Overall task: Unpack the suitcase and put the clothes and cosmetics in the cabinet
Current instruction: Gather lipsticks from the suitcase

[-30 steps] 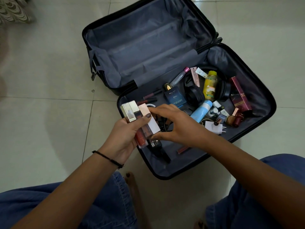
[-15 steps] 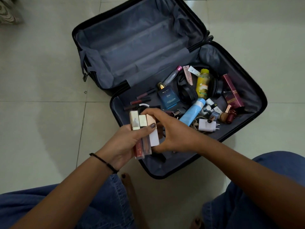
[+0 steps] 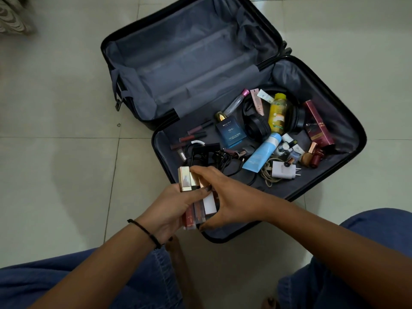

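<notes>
A black suitcase (image 3: 347,90) lies open on the tiled floor; its far half is bare grey lining. The near half holds loose cosmetics: a blue perfume bottle (image 3: 230,133), a yellow bottle (image 3: 277,115), a light blue tube (image 3: 262,155), a maroon box (image 3: 318,123), lip glosses (image 3: 192,136). My left hand (image 3: 171,208) grips a bundle of lipstick tubes and small boxes (image 3: 196,197) over the suitcase's near left corner. My right hand (image 3: 229,197) curls round the same bundle, fingers on its top and thumb at its bottom.
Black headphones (image 3: 256,126), a white charger plug (image 3: 283,171) with a coiled cable, and black cables (image 3: 207,157) lie among the cosmetics. My knees in blue denim frame the bottom of the view. A patterned fabric edge (image 3: 11,16) shows at top left.
Both hands have drawn the bundle of lipsticks back toward me, from over the cables to the suitcase's near left corner. My right hand has closed round the bundle.
</notes>
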